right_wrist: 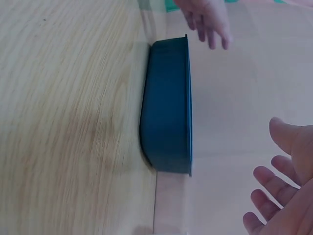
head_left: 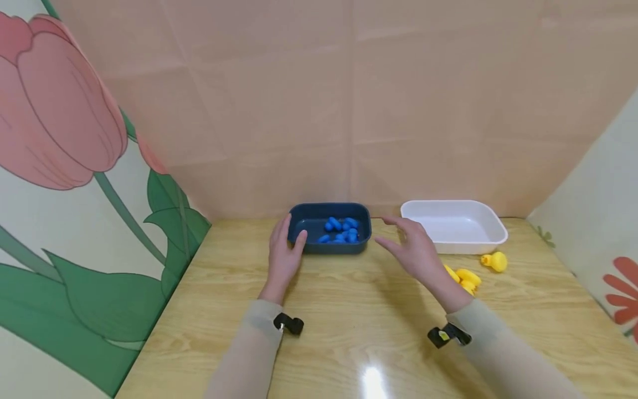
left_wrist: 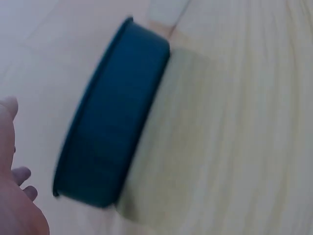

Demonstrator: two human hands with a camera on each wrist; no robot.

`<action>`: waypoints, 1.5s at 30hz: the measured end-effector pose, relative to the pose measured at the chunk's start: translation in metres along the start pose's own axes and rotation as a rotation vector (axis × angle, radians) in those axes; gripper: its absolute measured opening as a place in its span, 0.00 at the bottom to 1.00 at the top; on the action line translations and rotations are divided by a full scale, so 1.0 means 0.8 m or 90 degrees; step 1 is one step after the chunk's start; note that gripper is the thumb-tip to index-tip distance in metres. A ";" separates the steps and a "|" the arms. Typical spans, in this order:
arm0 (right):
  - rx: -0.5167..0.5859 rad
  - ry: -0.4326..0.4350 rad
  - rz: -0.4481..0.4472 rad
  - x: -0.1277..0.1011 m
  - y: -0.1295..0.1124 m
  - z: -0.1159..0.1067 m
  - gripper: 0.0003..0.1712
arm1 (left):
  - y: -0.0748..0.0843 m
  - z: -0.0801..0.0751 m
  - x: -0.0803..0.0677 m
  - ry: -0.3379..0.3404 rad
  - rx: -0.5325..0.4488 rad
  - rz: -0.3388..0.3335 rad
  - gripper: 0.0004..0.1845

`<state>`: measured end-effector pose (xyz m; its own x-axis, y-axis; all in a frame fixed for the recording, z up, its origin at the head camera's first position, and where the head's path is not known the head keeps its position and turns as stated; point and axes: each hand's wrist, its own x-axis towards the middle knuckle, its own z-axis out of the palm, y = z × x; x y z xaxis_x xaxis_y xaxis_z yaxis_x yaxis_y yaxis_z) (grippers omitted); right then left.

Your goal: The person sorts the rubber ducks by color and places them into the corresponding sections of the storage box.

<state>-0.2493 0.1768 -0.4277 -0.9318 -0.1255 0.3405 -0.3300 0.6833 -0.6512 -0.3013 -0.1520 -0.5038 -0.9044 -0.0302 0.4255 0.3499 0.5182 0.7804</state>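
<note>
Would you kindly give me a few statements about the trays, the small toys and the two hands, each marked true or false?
1. The dark blue tray holds blue pieces. True.
2. The white tray holds the yellow ducks. False: it looks empty; the ducks lie on the wooden table in front of it.
3. The left hand is at the blue tray's left end. True.
4. The right hand grips a duck. False: it is open, holds nothing, and is between the trays.
5. The blue tray stands right of the white one. False: it stands left.
</note>
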 end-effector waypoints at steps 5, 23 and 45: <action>0.003 0.014 0.006 -0.017 0.012 -0.019 0.35 | 0.037 0.013 -0.002 -0.018 -0.025 0.040 0.37; -0.012 0.062 0.037 -0.083 0.057 -0.088 0.36 | 0.132 0.118 -0.020 -0.139 -0.078 0.118 0.33; -0.047 0.040 0.160 -0.155 0.121 -0.129 0.38 | 0.161 0.236 -0.031 -0.188 -0.197 -0.082 0.33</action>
<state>-0.1498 0.3328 -0.4626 -0.9710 0.0986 0.2177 -0.0755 0.7379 -0.6707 -0.2799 0.0769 -0.5000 -0.9605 0.1909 0.2026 0.2464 0.2444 0.9378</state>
